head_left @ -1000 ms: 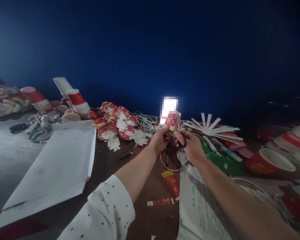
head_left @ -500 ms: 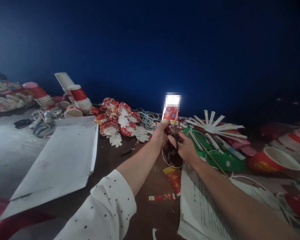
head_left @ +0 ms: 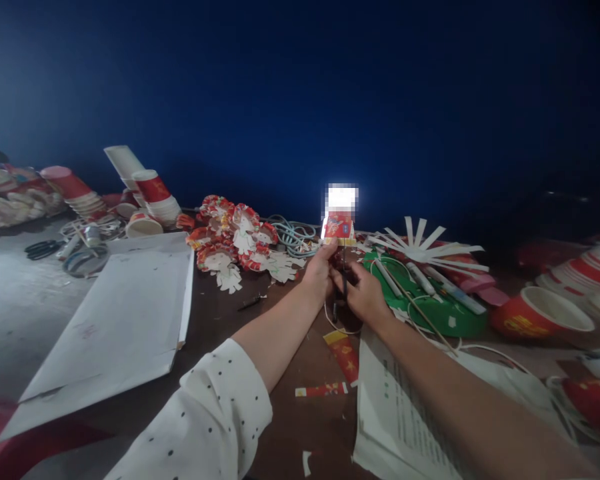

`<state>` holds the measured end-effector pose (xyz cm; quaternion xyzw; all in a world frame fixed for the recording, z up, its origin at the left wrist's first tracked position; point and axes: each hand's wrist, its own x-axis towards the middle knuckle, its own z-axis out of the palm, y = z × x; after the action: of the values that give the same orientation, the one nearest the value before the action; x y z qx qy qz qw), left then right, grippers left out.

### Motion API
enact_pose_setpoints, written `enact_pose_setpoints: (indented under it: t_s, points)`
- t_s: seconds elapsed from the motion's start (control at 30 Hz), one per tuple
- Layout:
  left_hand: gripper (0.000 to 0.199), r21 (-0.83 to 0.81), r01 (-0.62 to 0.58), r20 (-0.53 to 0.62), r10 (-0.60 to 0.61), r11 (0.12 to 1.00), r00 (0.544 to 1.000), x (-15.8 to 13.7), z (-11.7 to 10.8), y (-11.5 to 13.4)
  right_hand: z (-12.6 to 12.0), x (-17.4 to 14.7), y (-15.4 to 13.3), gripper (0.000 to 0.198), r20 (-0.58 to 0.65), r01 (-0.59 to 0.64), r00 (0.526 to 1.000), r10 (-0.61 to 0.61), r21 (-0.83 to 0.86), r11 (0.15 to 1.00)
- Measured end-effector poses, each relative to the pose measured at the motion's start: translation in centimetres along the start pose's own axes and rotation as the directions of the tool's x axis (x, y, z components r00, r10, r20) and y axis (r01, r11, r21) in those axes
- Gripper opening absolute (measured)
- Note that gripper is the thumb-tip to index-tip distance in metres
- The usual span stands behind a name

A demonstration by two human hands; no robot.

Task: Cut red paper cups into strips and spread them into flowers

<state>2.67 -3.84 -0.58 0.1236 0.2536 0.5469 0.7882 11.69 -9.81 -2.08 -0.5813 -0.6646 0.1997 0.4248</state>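
My left hand pinches a red and gold printed paper piece by its lower edge, thumb upward. My right hand, beside it, has its fingers in the handles of black scissors. The blades point away from me and meet the gold lower edge of the paper. A bright patch sits behind the paper's top. Below the hands, a red paper strip and a narrower red strip lie on the brown table.
Paper-cut figures with red trim are piled left of my hands. Farther left are a white board, stacked paper cups and another pair of scissors. On the right are a green sheet, a slit white cup and printed pages.
The scissors' handles look closer together, with my right hand drawn nearer to the left one. The whole view has shifted slightly; the paper stays in my left hand.
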Motion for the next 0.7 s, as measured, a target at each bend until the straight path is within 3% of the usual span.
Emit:
enact_pose_setpoints:
  t_s: [0.7]
  points:
    - [0.022, 0.047, 0.021, 0.005, -0.021, 0.999, 1.0, -0.17, -0.26, 0.12, -0.13, 0.05, 0.12, 0.023, -0.022, 0.017, 1.0, -0.017, -0.01, 1.0]
